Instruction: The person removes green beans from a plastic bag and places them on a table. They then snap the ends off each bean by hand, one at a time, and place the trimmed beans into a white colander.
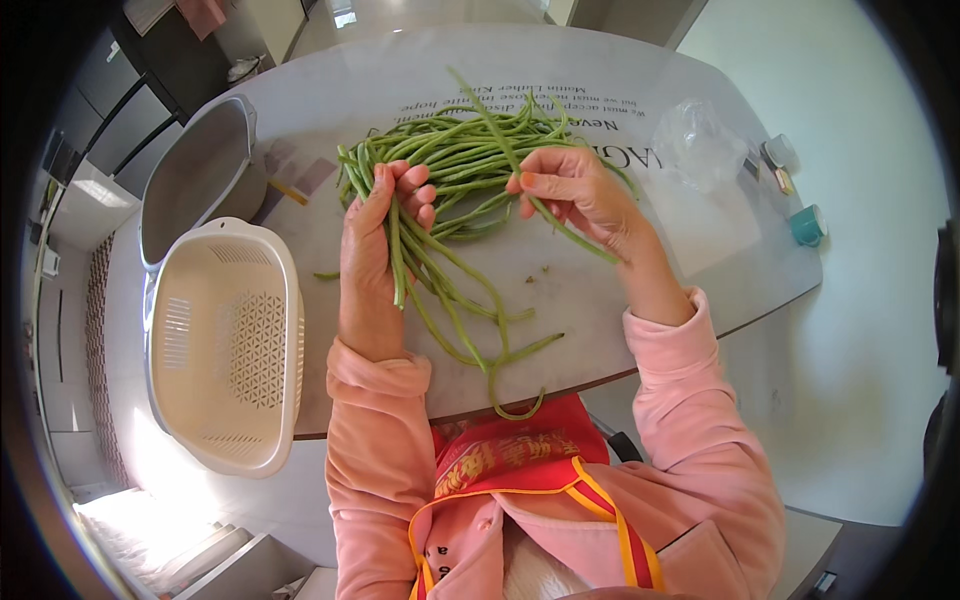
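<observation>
My left hand (pixel 386 214) is closed around a bundle of long green yardlong beans (pixel 442 289), whose lower ends trail towards me and curl over the table's front edge. Between the thumb and fingers of my right hand (pixel 574 191) is a single yardlong bean (pixel 487 116), slanting from upper left down to my wrist. Behind both hands lies a tangled pile of yardlong beans (pixel 487 154) on the grey table. A short bean piece (pixel 326 276) rests left of my left wrist. Small bean scraps (pixel 530 279) lie between my forearms.
At the left stand a cream plastic colander (pixel 289 360) and a grey plastic basin (pixel 247 161). A crumpled clear plastic bag (pixel 694 139) sits at the right, near a teal mug (pixel 808 225) and a pale cup (pixel 781 152). The grey table (pixel 600 322) bears printed writing.
</observation>
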The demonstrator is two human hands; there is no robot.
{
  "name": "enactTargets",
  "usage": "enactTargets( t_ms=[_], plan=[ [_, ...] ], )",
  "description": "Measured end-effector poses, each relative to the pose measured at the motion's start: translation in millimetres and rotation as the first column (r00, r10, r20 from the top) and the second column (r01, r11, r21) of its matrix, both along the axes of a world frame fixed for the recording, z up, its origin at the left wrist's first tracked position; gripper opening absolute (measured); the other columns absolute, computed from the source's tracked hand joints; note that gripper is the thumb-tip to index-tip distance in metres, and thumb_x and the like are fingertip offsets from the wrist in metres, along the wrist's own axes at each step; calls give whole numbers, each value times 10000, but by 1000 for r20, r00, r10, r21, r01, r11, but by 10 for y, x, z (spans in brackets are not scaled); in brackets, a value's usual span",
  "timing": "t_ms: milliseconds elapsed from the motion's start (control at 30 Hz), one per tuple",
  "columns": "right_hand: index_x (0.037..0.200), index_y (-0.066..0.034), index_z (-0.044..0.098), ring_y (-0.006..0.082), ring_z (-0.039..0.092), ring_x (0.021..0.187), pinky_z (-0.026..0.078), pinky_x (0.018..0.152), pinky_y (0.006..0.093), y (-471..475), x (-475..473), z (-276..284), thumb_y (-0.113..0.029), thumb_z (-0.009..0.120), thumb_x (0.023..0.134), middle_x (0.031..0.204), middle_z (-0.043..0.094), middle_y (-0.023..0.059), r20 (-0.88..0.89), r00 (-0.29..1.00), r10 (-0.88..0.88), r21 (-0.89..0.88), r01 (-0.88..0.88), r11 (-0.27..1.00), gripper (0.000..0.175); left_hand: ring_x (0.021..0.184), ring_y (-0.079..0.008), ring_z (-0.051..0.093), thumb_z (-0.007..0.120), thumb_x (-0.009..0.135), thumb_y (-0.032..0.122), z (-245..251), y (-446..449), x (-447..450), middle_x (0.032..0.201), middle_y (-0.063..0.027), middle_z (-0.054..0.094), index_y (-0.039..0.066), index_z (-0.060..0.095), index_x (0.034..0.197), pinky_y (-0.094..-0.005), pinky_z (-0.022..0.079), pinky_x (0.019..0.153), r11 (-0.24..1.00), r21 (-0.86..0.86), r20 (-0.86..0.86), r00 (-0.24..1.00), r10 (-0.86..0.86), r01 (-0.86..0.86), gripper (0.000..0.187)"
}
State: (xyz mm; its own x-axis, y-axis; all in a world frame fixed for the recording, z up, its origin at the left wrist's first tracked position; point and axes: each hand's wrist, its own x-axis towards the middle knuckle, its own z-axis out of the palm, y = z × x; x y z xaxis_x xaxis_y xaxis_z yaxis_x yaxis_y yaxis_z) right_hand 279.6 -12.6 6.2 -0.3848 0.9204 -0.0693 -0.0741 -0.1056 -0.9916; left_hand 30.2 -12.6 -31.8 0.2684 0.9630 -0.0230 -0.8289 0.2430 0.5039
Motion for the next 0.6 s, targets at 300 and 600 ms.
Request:
enactTargets(
  t_ms=[300,600],
  plan=[
    [937,-23,673,32,521,552,382,496,175,-268,-342,-12,-222,617,933,714,676,56,18,972,235,6,-235,972,207,972,-256,667,561,972,252,59,-57,130,1086,-156,661,5,585,1118,-354,571,836,992,-1,-150,981,123,-125,288],
    [936,-17,670,34,479,452,352,435,172,-306,-457,-37,-213,608,938,686,675,71,-73,959,274,-192,-283,940,206,952,-232,655,555,976,265,128,-111,139,1088,-141,652,10,575,1139,-370,546,855,998,50,-106,994,41,-35,303]
  ],
)
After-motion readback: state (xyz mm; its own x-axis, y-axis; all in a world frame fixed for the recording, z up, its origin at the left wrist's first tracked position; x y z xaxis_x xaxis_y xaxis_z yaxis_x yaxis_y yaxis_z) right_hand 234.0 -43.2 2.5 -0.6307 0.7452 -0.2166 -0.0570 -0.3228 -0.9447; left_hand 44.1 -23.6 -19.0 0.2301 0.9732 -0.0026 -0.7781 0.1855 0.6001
